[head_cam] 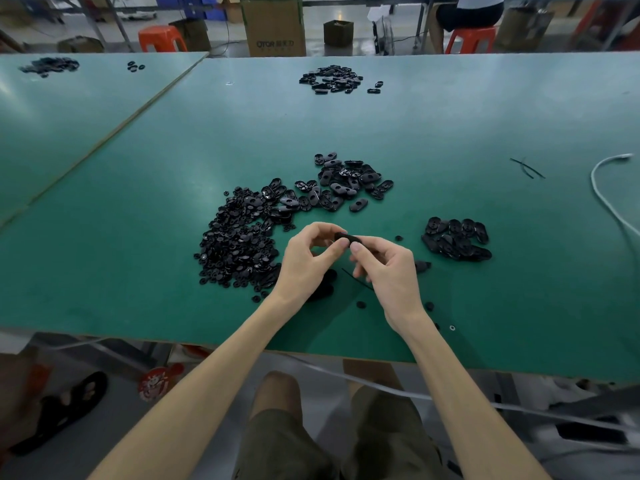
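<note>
Green matting covers the workbench point(138, 188), and the stock lies sorted into heaps around the person's reach, probably so that each kind of part can be found without searching. Just above the mat near the bench's front edge, the left hand point(304, 261) and right hand point(388, 268) meet over one small black oval part point(349, 236). The left thumb and curled fingers pinch its left end, and the right thumb and forefinger clamp its right end. Holding it from both ends like this suggests that two pieces are being pressed together or checked for fit. At ten o'clock from the hands, close by, spreads a heap of small round pieces point(239, 244). At twelve o'clock lies a looser heap of oval shells point(343, 183). At three o'clock, a little apart, sits a tidier cluster of ovals point(457, 239), which may be finished ones set aside. Far off at twelve o'clock there is another pile point(332, 79), and a white cable point(602, 192) curves along the right edge.
</note>
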Demonstrator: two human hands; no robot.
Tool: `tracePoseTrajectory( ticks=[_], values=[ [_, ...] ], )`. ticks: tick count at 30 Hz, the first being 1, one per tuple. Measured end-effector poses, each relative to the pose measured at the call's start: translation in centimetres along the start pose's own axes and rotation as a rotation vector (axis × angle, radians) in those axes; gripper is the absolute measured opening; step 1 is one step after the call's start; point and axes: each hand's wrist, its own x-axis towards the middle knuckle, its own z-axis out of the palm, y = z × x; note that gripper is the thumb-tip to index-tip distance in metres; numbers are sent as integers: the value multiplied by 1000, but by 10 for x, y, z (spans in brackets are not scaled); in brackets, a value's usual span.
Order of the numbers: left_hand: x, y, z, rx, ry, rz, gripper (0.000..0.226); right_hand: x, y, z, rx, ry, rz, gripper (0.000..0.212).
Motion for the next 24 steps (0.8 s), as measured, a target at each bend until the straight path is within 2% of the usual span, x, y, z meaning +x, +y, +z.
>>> tracePoseTrajectory(
  ticks=[9, 13, 20, 24],
  values=[
    [-3, 2, -2, -155, -16, -9, 12, 0, 1, 2, 33, 51, -5, 3],
    [-3, 4, -2, -174, -32, -16, 13, 0, 2, 3, 12, 60, 2, 10],
    [-3, 3, -10, -338, 36, -75, 21, -2, 0, 2, -126, -71, -30, 9],
    [-2, 4, -11, -340, -21, -72, 20, -3, -1, 3, -173, -119, -37, 8]
  ],
)
